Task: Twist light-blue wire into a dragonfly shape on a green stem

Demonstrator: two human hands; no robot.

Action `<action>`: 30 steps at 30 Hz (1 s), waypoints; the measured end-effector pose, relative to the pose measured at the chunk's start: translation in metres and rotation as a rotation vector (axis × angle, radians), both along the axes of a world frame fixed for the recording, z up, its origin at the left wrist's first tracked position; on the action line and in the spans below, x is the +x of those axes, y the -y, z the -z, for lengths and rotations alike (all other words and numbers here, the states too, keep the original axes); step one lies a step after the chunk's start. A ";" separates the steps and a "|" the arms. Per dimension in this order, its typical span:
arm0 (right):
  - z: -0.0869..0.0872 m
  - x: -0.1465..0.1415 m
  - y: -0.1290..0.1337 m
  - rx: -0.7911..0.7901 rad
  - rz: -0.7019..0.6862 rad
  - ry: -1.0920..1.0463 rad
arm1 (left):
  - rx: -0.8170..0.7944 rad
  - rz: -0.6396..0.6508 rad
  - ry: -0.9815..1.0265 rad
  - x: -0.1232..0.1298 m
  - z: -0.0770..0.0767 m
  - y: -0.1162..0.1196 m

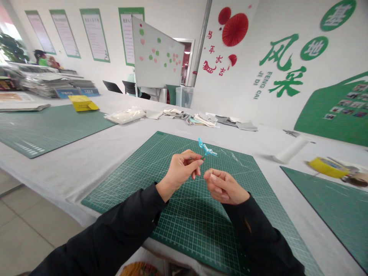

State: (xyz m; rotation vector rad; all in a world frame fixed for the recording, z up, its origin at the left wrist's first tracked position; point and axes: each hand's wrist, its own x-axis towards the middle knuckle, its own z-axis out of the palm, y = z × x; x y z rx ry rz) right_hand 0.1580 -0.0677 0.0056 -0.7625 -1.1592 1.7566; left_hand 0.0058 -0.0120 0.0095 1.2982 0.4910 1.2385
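Observation:
A small blue and white flower-like ornament [207,150] with a thin green stem is pinched between the thumb and fingers of my left hand [184,167]. Its loops and white bead-like rows point up and to the right, above the green cutting mat [178,226]. Just right of it and slightly lower, my right hand [224,186] is closed, thumb pressed to the index finger. Anything in that pinch is too fine to make out. The two hands are close but apart.
Folded cloth pieces [204,119] and a clear plastic bag [126,115] lie along the table's far side. A second cutting mat [54,124] with a yellow box [83,103] is at left. Yellow tape [327,167] lies right, by another mat [333,207].

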 end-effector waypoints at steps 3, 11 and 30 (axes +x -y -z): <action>-0.006 0.000 0.006 0.058 0.001 -0.233 | -0.055 -0.035 0.008 0.000 0.002 -0.004; -0.009 0.002 -0.003 0.069 0.554 -0.582 | -0.071 -0.045 0.042 0.001 0.004 -0.003; 0.006 -0.017 0.005 0.698 0.900 0.849 | -0.046 0.041 0.048 0.000 0.000 0.004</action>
